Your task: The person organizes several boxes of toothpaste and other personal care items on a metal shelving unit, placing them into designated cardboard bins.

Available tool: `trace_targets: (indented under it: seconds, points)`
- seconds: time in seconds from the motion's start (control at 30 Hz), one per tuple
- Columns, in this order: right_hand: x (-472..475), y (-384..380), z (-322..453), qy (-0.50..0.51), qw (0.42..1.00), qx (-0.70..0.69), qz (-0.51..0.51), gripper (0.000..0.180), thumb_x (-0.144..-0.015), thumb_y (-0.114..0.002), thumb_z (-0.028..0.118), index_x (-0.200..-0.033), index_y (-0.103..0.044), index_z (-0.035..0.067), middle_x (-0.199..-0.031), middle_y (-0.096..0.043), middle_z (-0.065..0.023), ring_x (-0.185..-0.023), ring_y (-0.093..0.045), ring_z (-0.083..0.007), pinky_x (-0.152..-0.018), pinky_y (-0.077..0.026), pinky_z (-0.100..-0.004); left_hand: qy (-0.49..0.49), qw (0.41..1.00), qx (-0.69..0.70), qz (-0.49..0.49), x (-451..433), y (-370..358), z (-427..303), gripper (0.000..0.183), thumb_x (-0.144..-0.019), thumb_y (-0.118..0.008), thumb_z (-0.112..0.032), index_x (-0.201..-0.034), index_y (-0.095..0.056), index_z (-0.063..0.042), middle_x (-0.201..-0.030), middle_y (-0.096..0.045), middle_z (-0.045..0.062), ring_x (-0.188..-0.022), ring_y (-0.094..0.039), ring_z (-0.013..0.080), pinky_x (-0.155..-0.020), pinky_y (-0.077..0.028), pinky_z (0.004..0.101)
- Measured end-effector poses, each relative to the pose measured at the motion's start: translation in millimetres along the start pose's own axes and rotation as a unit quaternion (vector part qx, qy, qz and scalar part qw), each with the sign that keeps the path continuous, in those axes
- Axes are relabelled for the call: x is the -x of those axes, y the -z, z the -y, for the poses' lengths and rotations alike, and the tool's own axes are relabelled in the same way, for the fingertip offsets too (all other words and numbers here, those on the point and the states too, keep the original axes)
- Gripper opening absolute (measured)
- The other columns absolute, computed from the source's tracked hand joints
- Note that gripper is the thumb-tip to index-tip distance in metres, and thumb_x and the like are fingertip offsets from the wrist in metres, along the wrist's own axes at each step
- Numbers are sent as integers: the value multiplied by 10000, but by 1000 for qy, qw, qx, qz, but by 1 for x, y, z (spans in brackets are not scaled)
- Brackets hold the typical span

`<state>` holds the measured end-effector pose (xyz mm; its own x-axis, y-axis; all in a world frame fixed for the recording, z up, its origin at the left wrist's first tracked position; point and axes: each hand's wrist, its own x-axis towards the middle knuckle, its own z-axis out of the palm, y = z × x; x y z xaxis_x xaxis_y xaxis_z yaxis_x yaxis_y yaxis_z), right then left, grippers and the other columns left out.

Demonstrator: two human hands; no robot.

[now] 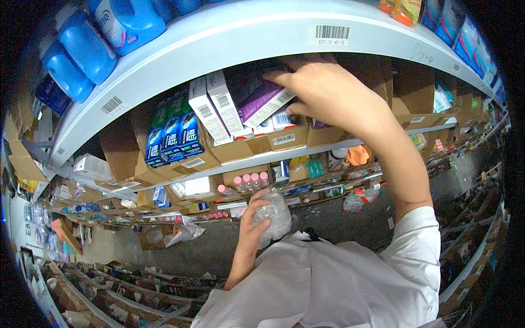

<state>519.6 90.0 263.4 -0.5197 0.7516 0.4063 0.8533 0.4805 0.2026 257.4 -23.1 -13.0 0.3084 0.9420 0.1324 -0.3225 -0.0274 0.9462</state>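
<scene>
My left hand (251, 223) holds a clear plastic bag (275, 215) in front of my body; what the bag contains cannot be made out. My right hand (313, 88) reaches under the upper shelf edge into a row of cardboard bins. Its thumb and a finger are beside a tilted purple and white box (266, 102), and its other fingertips are hidden in shadow. Whether it grips that box is not clear. Tall white boxes (215, 104) lean left of the purple one. Blue toothpaste-like boxes (174, 135) stand in the neighbouring bin.
The white metal shelf edge (262, 28) curves just above my right hand. Large blue bottles (88, 49) stand on it at the left. Lower shelves hold pink-capped bottles (251, 180) and an orange cloth-like item (358, 155). More racks (135, 293) stand behind me.
</scene>
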Motion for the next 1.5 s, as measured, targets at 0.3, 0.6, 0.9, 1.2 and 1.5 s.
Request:
trace_targets:
  seconds: [0.3,0.6,0.9,1.2,1.5]
  points:
    - [-7,-4,5,-14,999,50,-12,533,-780,-768,66,-1307,-687,81,-969,-741,-174,-945,-734,-329,-851,-592,-455,-25,999,-17,-15,5,4,1,467,-815,-755,-268,-1236,-664,-87,-1544,-483,172,-1458,-414,327,-1214,-251,456]
    - [29,0,8,22,977,-124,-170,469,-751,-866,169,-1167,-703,25,-1175,-598,-174,-1054,-648,-368,-894,-554,-459,-27,999,-28,-10,2,10,8,470,-820,-753,-271,-1241,-664,-83,-1538,-484,168,-1455,-417,325,-1206,-272,457]
    - [62,-10,8,-3,886,-234,-399,388,-736,-921,176,-1013,-732,-17,-961,-685,-125,-805,-674,-234,-694,-549,-329,-65,994,-76,40,-16,-6,-1,500,-813,-768,-289,-1256,-666,-80,-1563,-440,204,-1479,-381,354,-1217,-253,488]
    - [123,-10,30,-335,673,-642,-154,167,-926,-794,126,-1008,-747,-13,-868,-728,-9,-780,-656,-42,-660,-510,-192,-208,957,-3,200,-30,-23,-24,755,-696,-892,-263,-1411,-651,-227,-1695,-123,337,-1573,-129,514,-1233,-166,598]
    - [174,-47,31,-419,598,-644,-227,167,-971,-741,144,-1030,-736,-11,-832,-712,-15,-654,-621,-40,-513,-443,-195,-92,951,-116,273,-36,-58,-46,923,-623,-906,-222,-1480,-583,-110,-1672,-233,310,-1550,-245,473,-1231,-198,548]
